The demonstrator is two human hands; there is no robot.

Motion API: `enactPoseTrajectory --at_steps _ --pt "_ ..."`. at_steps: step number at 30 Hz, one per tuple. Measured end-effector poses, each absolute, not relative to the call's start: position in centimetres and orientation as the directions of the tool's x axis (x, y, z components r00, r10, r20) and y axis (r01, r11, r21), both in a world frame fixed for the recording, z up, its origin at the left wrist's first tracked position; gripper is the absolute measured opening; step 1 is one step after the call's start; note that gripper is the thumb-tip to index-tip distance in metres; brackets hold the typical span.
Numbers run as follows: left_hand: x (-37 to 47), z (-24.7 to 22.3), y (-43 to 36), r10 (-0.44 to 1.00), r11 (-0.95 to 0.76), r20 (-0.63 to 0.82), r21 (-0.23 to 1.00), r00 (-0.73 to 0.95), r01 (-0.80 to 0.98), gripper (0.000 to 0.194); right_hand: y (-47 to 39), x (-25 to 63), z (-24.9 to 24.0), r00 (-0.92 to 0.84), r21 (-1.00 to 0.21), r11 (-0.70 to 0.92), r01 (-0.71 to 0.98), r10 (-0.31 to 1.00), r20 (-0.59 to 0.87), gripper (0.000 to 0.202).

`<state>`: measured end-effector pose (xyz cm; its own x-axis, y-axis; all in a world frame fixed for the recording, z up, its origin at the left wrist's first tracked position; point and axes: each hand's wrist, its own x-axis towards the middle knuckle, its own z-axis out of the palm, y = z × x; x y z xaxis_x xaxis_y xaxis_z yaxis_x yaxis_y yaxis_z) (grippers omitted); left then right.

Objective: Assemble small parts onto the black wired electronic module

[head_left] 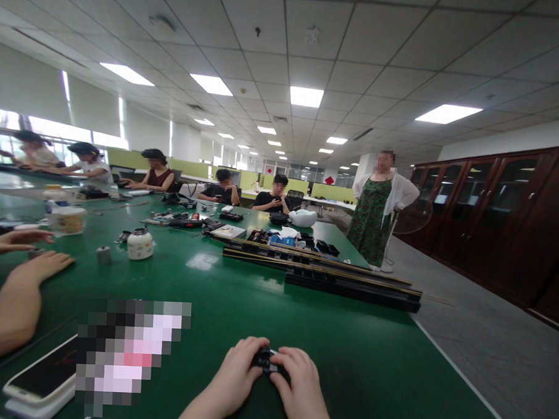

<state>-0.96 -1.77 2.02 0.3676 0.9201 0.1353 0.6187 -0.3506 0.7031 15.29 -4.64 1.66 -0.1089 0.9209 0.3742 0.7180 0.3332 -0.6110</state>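
So we've got a small dark gadget [267, 359] on our side of the green table [200, 320], well in from the right edge. Our left hand [243, 365] pinches one end between thumb and fingers, and our right hand [299, 376] does the same at the other, so the grip is snug on both sides. (Our fingers cover most of it, so we can't tell what it is.) We'd guess it's light and stiff, probably hard plastic, going by the shiny bits. Smooth faces like that could get slippery, and any tiny parts might snap if we squeeze too hard. We'd take it by the two ends, fingertips on the far side, thumbs on the near side, and leave the middle alone.
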Motion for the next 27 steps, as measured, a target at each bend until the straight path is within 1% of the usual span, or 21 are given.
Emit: enactPoseTrajectory --at_steps 6,13,21,27 --pt "-0.9 2.1 -1.8 0.928 -0.326 0.119 0.719 0.354 0.613 0.045 -4.8 15.2 1.7 -0.111 -0.602 0.281 0.747 0.946 0.303 0.023" --pt "-0.8 2.2 -1.9 0.929 -0.316 0.108 0.73 0.354 0.606 0.045 -4.7 15.3 1.6 -0.101 -0.618 0.285 0.733 0.944 0.315 0.026" --pt "-0.9 1.1 -1.4 0.922 -0.355 0.177 0.739 0.344 0.572 0.047 -4.5 15.5 1.5 -0.078 -0.674 0.267 0.689 0.952 0.298 0.033" --pt "-1.0 0.6 -1.2 0.926 -0.34 0.151 0.732 0.346 0.591 0.052 -4.5 15.4 1.5 -0.066 -0.687 0.26 0.679 0.953 0.295 0.035"
